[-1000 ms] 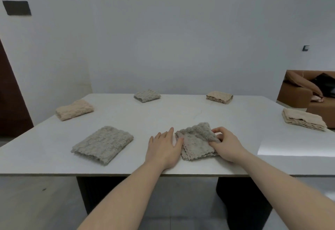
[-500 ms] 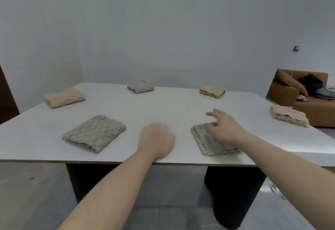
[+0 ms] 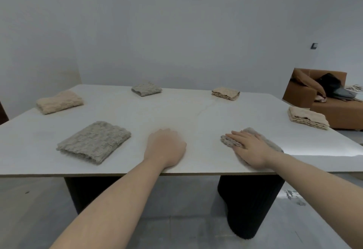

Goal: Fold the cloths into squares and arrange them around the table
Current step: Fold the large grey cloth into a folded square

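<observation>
Right hand (image 3: 253, 147) flat, fingers straight and together, pressing down on a folded grey cloth (image 3: 227, 140) near the front edge of the white table (image 3: 176, 111). Left hand (image 3: 166, 147) resting on bare tabletop just left of it, fingers curled under, gripping nothing, well clear of the cloth. Further left, a second folded grey cloth (image 3: 94, 141) (larger-looking, lying alone). Along the left edge, a folded peach cloth (image 3: 60, 102); at the far edge, a small grey cloth (image 3: 147, 88) and a tan cloth (image 3: 225, 93); at the right edge, a beige cloth (image 3: 308, 117). Beyond the table, a brown sofa (image 3: 337, 111) with dark items heaped on it.
</observation>
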